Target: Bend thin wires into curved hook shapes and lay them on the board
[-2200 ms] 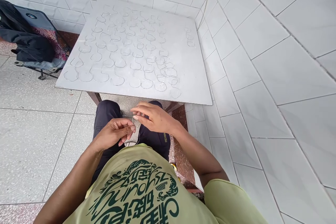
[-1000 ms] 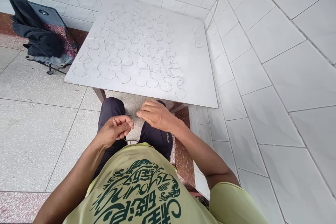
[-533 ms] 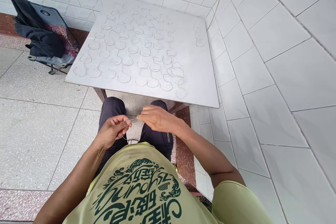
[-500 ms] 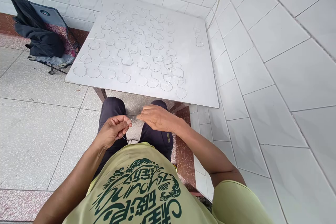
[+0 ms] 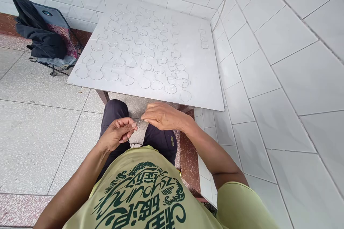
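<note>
Above my lap, my left hand [image 5: 119, 134] pinches a thin piece of wire [image 5: 139, 122] between thumb and forefinger, its other fingers curled. Just right of it, my right hand [image 5: 164, 116] is closed with the knuckles up, its fingertips on the same wire. A short gap separates the two hands. Most of the wire is too fine to follow, and part is hidden by my fingers. Beyond my knees, many thin wires bent into S-like curves [image 5: 125, 79] lie in rows on the white tabletop [image 5: 205, 82].
To the left stands a folding chair [image 5: 60, 34] with a dark cloth [image 5: 51, 44] draped over it. White tiled walls [image 5: 268, 114] close in the table at the back and right. A pale cable [image 5: 224, 0] runs down the corner.
My right hand has turned and shifted slightly upward. My left fingertips have moved a little to the right. The loop of wire below my left hand shows less now.
</note>
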### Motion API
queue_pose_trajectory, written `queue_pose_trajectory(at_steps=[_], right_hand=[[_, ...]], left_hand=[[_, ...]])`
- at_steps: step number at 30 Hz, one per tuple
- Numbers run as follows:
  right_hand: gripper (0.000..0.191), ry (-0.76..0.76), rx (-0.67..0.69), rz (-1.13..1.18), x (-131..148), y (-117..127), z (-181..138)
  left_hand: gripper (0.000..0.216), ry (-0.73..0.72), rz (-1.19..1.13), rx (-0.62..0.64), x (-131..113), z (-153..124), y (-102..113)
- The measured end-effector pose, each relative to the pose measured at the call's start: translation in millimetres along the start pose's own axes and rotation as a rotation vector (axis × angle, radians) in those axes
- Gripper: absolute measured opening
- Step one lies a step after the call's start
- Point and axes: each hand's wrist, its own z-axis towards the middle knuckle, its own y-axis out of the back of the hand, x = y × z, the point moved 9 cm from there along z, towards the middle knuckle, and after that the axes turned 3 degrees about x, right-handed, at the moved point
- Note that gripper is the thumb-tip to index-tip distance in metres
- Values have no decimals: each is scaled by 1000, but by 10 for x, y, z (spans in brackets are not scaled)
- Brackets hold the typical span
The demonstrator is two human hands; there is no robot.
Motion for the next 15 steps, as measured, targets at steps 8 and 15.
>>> queue_pose_trajectory(at_steps=[8,15], right_hand=[[29,67,4,103,-17,-108,30],[27,-39,-17,309,-157,-97,20]], left_hand=[[33,50,28,52,8,32,-20],[33,65,5,74,31,16,19]])
